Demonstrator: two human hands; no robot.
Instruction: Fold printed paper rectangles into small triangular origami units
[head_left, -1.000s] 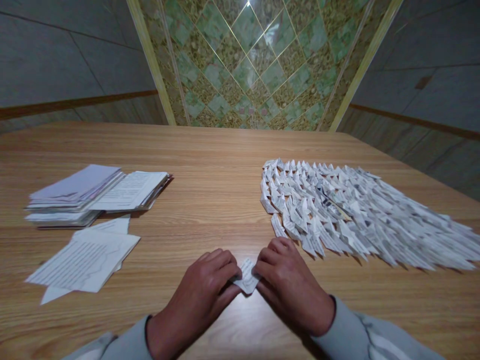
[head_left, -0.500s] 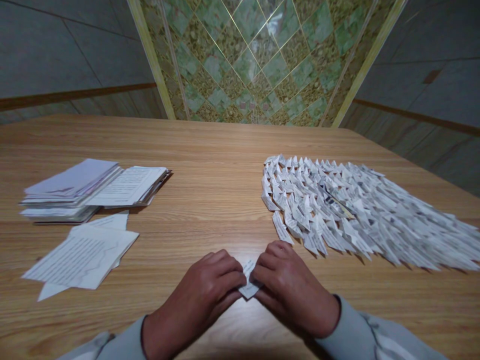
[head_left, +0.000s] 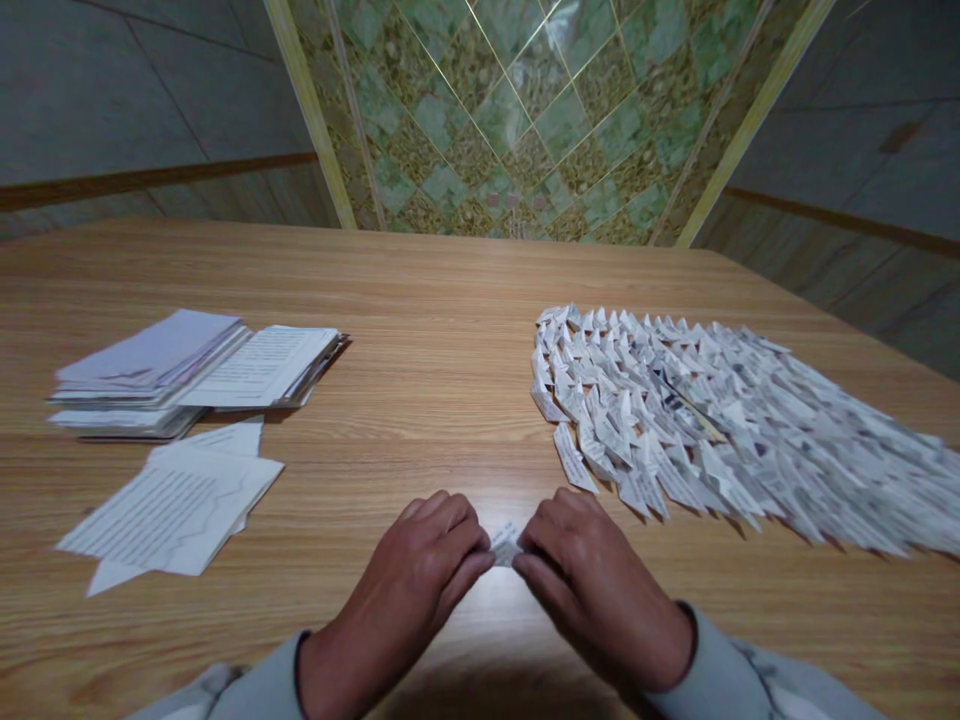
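A small folded piece of printed paper is held between my two hands, low in the middle of the view. My left hand pinches its left end, thumb below and fingers curled above. On the other end, my right hand grips in the same way. Only the paper's middle shows; both ends are covered by fingers. Just beyond my right hand lies a loose folded paper piece, at the near left corner of many rows of folded paper boats.
On the left of the wooden table sit a stack of paper sheets and a second printed stack against it. Nearer lie a few loose printed sheets. A green tiled wall rises behind the table.
My hands have drawn slightly apart. The folded paper's downward point no longer shows, and it now looks flatter and wider between my fingers. The view has shifted slightly.
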